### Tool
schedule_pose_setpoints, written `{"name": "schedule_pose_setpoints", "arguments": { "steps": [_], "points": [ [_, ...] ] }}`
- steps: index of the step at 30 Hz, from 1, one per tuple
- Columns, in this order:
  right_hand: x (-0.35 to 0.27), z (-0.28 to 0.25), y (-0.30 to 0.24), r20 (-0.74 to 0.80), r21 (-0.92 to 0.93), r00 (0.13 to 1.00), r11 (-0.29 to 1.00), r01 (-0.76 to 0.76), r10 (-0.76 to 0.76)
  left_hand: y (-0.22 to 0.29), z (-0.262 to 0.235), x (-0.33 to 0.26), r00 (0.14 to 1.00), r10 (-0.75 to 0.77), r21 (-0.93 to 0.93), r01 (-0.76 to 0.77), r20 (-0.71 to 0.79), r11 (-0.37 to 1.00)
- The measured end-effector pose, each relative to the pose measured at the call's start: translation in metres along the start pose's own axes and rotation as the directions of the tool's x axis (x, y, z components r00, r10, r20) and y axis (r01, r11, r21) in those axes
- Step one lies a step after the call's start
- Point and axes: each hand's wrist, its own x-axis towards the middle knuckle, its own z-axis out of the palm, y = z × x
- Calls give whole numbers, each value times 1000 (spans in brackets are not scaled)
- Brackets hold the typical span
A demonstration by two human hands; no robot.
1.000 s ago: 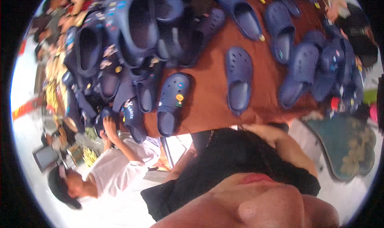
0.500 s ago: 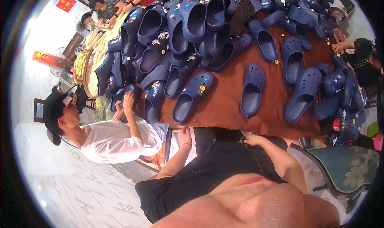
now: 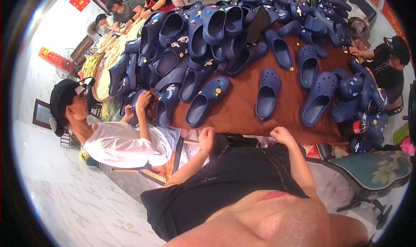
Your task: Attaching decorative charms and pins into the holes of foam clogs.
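My left hand is curled closed at the near edge of the table, just below a navy clog decorated with small charms. What its fingers hold, if anything, is hidden. Further right, my right hand also stays at the cloth's near edge, fingertips pinched together by a tiny pale purple spot too small to name. Above it on the brown cloth lies a plain navy clog. Another clog with bare holes rests to its right. Neither hand touches a clog.
A big heap of navy clogs covers the table's far left. At my left a person in a white shirt handles a clog; another person sits at the right. A bottle with a red label and a green padded chair are near right.
Both my hands have risen from my lap area to the table's near edge. The right hand has come away from my dark clothing. The whole view has shifted slightly.
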Motion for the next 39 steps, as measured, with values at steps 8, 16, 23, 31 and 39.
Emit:
{"name": "schedule_pose_setpoints", "arguments": {
  "steps": [8, 16, 23, 31, 39],
  "points": [
    [20, -14, -15, 175, 197, 945, 930, -310, 278, 97, 76, 2, 274, 493, -254, -599, 826, 759],
    [12, -20, -27, 167, 190, 924, 909, -372, 344, 94, 130, -9, -226, 159, -264, -584, 961, 768],
    [11, -22, -32, 222, 172, 913, 908, -382, 342, 37, 148, 0, -182, 186, -256, -542, 966, 800],
    [14, -26, -26, 265, 162, 902, 906, -391, 342, 31, 156, 0, -192, 180, -262, -640, 965, 722],
    [5, -26, -32, 271, 208, 909, 903, -376, 316, 33, 135, 10, -108, -93, -22, -761, 990, 649]
  ]
}}
